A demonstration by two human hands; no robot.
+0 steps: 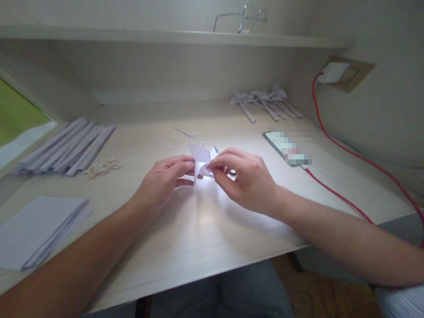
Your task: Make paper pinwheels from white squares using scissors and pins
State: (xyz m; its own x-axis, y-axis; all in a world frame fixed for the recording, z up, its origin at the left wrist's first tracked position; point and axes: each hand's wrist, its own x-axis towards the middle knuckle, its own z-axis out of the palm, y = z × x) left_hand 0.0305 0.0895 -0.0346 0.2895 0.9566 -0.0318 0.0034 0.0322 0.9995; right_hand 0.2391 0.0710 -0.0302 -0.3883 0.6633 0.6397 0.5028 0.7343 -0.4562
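- Where both hands meet at the middle of the surface [185, 229], I see them working one small folded white paper piece [199, 160], which is lifted just above the wood
- My left hand [164, 181] has its fingers curled in, thumb and forefinger pinched on the left edge of the paper piece
- My right hand [247, 176] comes in from the other side – its fingers are closed on the paper's right side, thumb tip pressed near the fold
- The paper stands roughly upright between the two grips, a pale flap rising above the fingertips
- Behind the hands lie a few thin slivers [185, 133] on the wood
- To the far left a row of long folded paper strips [66, 148] lies side by side, with a little heap of pale scraps [101, 168] just beside its near end
- At the near left edge sits a stack of flat sheets [39, 229]
- At the back right, a cluster of finished paper shapes with stems [265, 102] lies well apart from the hands
- A phone [287, 148] lies to the right of my right hand, a red cable [334, 192] running from it – up to a wall socket [344, 73]
- A pair of glasses [243, 20] rests on the shelf [165, 36] above
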